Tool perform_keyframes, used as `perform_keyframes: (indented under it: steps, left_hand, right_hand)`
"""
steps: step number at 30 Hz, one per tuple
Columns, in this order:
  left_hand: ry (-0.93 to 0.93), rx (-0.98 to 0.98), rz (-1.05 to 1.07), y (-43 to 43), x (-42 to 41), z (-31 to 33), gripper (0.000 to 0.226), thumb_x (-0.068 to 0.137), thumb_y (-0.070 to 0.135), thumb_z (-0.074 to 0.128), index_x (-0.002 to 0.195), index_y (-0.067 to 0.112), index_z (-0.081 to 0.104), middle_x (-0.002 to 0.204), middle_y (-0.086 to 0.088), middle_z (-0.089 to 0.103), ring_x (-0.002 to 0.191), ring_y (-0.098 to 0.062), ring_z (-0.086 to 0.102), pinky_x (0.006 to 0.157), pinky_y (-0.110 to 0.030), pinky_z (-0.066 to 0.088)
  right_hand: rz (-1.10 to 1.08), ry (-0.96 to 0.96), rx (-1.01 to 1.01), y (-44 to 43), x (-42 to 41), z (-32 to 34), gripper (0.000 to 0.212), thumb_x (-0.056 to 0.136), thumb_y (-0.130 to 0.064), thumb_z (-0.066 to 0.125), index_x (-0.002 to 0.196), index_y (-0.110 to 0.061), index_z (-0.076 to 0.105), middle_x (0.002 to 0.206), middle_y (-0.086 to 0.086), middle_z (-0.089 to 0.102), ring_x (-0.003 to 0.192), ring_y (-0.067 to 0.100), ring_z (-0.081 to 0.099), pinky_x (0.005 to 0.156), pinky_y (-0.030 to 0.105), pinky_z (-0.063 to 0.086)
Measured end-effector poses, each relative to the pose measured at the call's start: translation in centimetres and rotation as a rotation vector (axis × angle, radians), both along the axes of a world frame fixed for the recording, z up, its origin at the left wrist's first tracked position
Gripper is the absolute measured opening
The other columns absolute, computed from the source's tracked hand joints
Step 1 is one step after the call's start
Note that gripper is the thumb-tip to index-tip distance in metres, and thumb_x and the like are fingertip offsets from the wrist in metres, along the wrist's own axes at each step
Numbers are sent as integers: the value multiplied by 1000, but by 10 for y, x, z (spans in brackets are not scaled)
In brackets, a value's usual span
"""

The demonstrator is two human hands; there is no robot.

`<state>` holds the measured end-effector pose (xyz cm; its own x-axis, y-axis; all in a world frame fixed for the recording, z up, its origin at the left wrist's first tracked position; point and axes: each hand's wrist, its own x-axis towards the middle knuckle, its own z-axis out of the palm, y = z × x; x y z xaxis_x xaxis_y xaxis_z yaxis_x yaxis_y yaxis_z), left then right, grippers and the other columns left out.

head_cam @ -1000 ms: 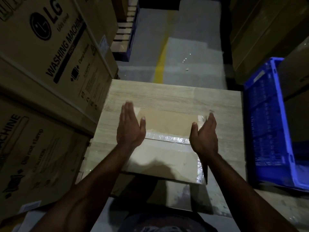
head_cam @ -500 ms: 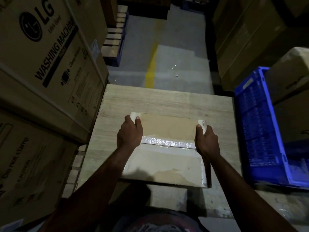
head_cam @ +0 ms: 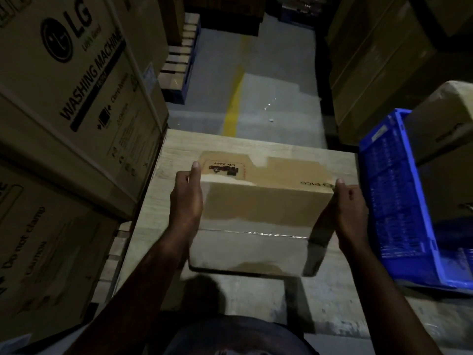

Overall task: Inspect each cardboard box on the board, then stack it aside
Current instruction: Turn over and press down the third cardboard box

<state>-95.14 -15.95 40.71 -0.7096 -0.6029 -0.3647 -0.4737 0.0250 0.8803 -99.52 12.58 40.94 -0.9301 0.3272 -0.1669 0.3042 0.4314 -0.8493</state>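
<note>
Left hand (head_cam: 185,198) and right hand (head_cam: 349,211) clamp the ends of the cardboard box (head_cam: 261,208), each grip pinching it with the thumb over the top edge; box is tipped over the middle of the board (head_cam: 256,147). Risk: matte rectangular box with a glossy tape seam could slip from the end squeeze and drop onto the woodgrain board.

Box (head_cam: 261,206) on board (head_cam: 179,149), crate (head_cam: 399,201) right

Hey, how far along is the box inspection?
Done: nothing stacked aside in view. In hand: the left hand and right hand grip the ends of a brown taped cardboard box, tipped up over the pale wooden board so its printed face shows. Left: finish checking it, then stack it aside.
</note>
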Motion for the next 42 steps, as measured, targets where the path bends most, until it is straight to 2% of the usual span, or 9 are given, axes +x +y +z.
perform_keyframes:
  steps: [3,9,13,18,22,25,30,37,42]
  left_hand:
    - [105,-108,-82,6,25,-4,21,101,37,51,114,20,51,103,6,62,92,-8,62,65,-24,49]
    - [257,-234,-152,14,79,-26,35,90,32,52,117,11,49,104,16,62,94,11,63,73,-9,51]
    - [158,-280,-201,10,91,-23,28,89,5,62,115,9,51,110,-1,67,102,-11,66,70,-5,50]
    - [89,-444,-314,11,81,-14,71,82,4,67,145,14,35,144,-6,52,126,-16,52,93,-26,51]
    - [112,-834,-585,19,59,-4,74,82,18,58,151,14,32,166,-3,15,154,-18,5,124,-38,11]
    - [67,-984,-747,28,46,-6,73,89,36,45,155,11,26,166,-8,12,154,-21,3,125,-37,0]
    - [-29,-1123,-864,30,42,-16,73,96,46,24,158,8,19,166,-9,12,154,-26,6,124,-48,10]
    - [-25,-1175,-914,32,40,-18,70,99,44,23,156,4,24,165,-14,15,153,-33,11,121,-55,15]
    - [24,-1208,-949,50,29,-18,64,100,39,21,156,7,26,165,-12,15,153,-33,9,120,-49,9]
  right_hand:
    - [26,62,16,10,16,-1,22,93,-34,47,112,-24,51,97,-7,61,96,25,65,83,54,55]
    - [110,67,61,16,50,-6,53,78,-35,43,130,-34,50,123,-2,66,93,27,70,78,55,59]
    - [146,58,119,15,68,-8,55,82,-36,49,137,-34,49,126,0,67,77,22,69,73,52,60]
    - [173,44,217,9,72,-6,53,89,-32,47,142,-27,46,120,9,69,76,21,68,76,44,58]
    - [244,191,543,-9,66,-4,50,87,-14,56,136,-6,54,147,22,49,135,36,48,109,48,41]
    - [427,282,548,-37,58,-3,51,89,-15,57,138,-4,53,151,18,47,138,32,44,115,42,33]
    - [787,267,642,-88,53,-17,58,100,-31,42,153,-9,36,163,12,29,154,24,18,125,41,15]
    - [817,253,822,-90,52,-27,60,105,-38,24,159,-10,24,167,8,16,156,21,6,126,41,8]
    - [836,234,626,-82,50,-20,59,103,-34,25,157,-11,31,166,6,19,156,16,7,126,41,12]
